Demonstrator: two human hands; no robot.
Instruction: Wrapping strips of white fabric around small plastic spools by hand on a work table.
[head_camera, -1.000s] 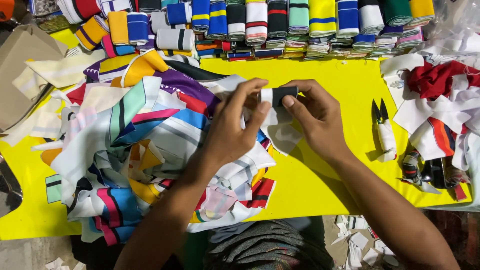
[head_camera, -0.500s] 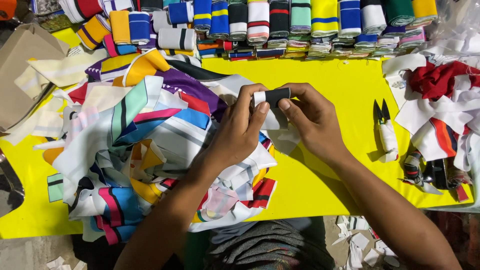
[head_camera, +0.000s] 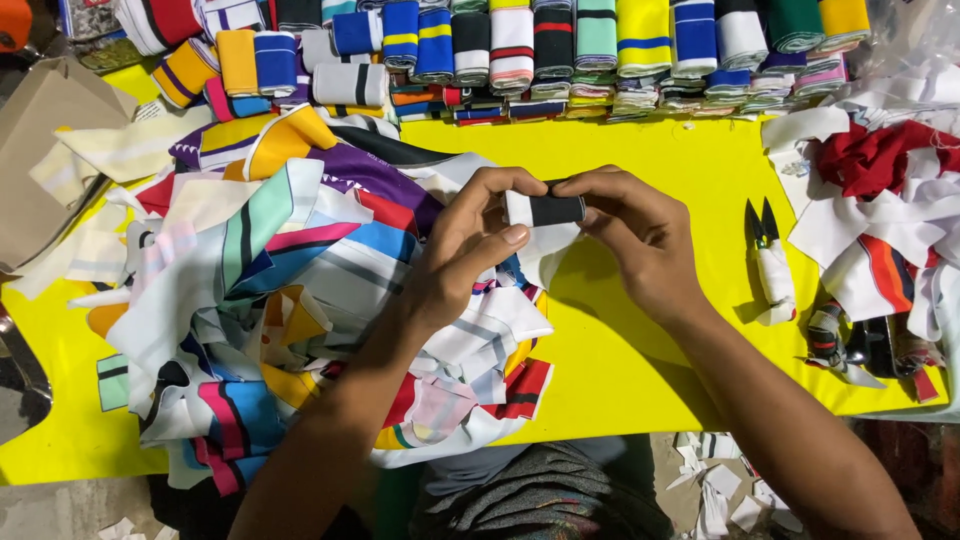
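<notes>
Both my hands hold a small folded strip of black and white ribbed fabric (head_camera: 545, 211) above the yellow table cover (head_camera: 640, 360). My left hand (head_camera: 470, 250) pinches its white end with thumb and fingers. My right hand (head_camera: 640, 235) grips its black end from the right. Under my left forearm lies a big heap of loose multicoloured fabric strips (head_camera: 270, 300).
A row of rolled striped fabric pieces (head_camera: 560, 50) lines the far edge. Small thread snips (head_camera: 770, 265) with a wrapped handle lie to the right of my right hand. A pile of red and white scraps (head_camera: 880, 200) sits at far right. A brown cardboard piece (head_camera: 45, 150) lies at left.
My hands have lifted the folded strip slightly and pressed it tighter; the strip now looks more compact between my fingers.
</notes>
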